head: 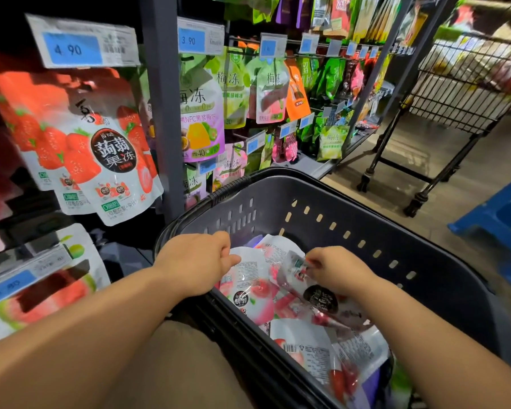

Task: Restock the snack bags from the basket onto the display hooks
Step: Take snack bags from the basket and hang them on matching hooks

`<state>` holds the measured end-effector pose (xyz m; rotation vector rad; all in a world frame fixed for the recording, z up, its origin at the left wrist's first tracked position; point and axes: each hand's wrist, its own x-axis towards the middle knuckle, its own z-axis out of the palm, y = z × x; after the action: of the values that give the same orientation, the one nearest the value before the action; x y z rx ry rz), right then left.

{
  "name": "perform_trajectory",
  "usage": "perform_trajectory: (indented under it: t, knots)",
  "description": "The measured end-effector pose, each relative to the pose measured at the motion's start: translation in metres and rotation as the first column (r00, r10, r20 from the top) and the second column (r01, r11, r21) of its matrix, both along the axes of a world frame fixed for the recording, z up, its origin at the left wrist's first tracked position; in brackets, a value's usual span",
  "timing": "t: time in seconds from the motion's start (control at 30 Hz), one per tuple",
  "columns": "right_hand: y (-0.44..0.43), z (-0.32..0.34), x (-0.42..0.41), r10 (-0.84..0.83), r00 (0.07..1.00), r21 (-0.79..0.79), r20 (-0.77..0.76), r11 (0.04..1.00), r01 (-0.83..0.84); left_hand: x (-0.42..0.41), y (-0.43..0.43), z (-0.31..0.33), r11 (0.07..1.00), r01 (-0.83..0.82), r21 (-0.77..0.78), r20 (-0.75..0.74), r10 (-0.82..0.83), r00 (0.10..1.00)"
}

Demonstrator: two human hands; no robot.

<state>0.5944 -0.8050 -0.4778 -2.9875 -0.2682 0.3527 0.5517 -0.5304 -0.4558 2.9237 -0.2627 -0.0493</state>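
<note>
A dark grey plastic basket sits in front of me, holding several pink-and-white snack bags. My left hand reaches over the basket's near rim and pinches the top edge of a white peach bag. My right hand is inside the basket, fingers curled around the top of another snack bag with a dark round label. On the left, strawberry jelly bags hang from display hooks under a 4.90 price tag.
More jelly pouches hang right of a grey shelf upright. A watermelon-print bag hangs at lower left. A black wire cart stands at the right, and a blue stool is beside the basket.
</note>
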Motion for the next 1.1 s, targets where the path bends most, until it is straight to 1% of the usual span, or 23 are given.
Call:
perform_trajectory:
  t: [0.1,0.13,0.2,0.23,0.3,0.37,0.43,0.5,0.6,0.67,0.7,0.77,0.9,1.0,1.07,1.1]
  knots:
    - [-0.007,0.015,0.004,-0.091,0.993,0.094,0.072,0.992,0.084,0.000,0.000,0.000,1.000,-0.001,0.001,0.007,0.001,1.000]
    - [-0.009,0.017,0.005,-0.116,0.991,0.138,0.068,0.985,0.106,0.000,0.000,0.000,1.000,-0.001,0.001,0.009,0.001,1.000]
    - [-0.008,0.015,0.006,-0.140,0.990,0.195,0.002,0.971,0.137,0.000,0.001,0.000,1.000,-0.004,-0.001,0.006,0.004,1.000]
    - [-0.007,0.011,0.005,-0.132,0.990,0.186,-0.045,0.973,0.138,0.001,0.001,0.000,1.000,-0.007,-0.001,0.001,0.007,1.000]
    - [-0.003,0.001,0.005,-0.103,0.987,0.105,-0.125,0.988,0.116,0.001,0.002,0.000,1.000,-0.010,0.002,-0.005,0.010,1.000]
    - [-0.002,-0.004,0.005,-0.089,0.982,0.018,-0.165,0.995,0.093,0.000,0.003,0.000,1.000,-0.015,0.005,-0.004,0.015,1.000]
    - [-0.003,0.000,0.004,-0.085,0.973,-0.030,-0.216,0.996,0.081,0.000,0.004,0.000,1.000,-0.019,0.010,-0.001,0.019,1.000]
    - [-0.005,0.009,0.000,-0.083,0.947,-0.065,-0.309,0.996,0.066,0.001,0.005,-0.001,1.000,-0.022,0.017,0.003,0.022,1.000]
    - [-0.008,0.024,-0.006,-0.102,0.893,-0.195,-0.439,0.981,0.017,0.002,0.006,-0.002,0.999,-0.021,0.023,0.006,0.021,1.000]
    - [-0.011,0.028,-0.008,-0.121,0.869,-0.214,-0.481,0.977,0.018,0.002,0.006,-0.002,0.999,-0.022,0.025,0.009,0.021,1.000]
    - [-0.013,0.030,-0.008,-0.117,0.879,-0.214,-0.462,0.977,0.017,0.003,0.006,-0.002,0.999,-0.021,0.024,0.010,0.021,1.000]
    - [-0.016,0.031,-0.006,-0.076,0.924,-0.185,-0.374,0.983,0.006,0.003,0.005,-0.002,1.000,-0.020,0.021,0.007,0.019,1.000]
    - [-0.018,0.037,0.000,-0.017,0.993,-0.007,-0.121,1.000,0.016,0.002,0.005,-0.001,1.000,-0.010,0.001,0.014,0.010,1.000]
    - [-0.016,0.044,-0.001,-0.033,0.997,0.153,0.069,0.988,0.022,0.002,0.006,-0.002,1.000,0.001,-0.002,0.013,-0.001,1.000]
    - [-0.009,0.047,-0.006,-0.046,0.990,0.295,0.131,0.956,0.006,0.003,0.006,-0.003,1.000,0.004,-0.011,0.005,-0.004,1.000]
    - [-0.005,0.048,-0.009,-0.037,0.987,0.340,0.155,0.940,-0.018,0.004,0.006,-0.003,1.000,0.005,-0.021,0.000,-0.005,1.000]
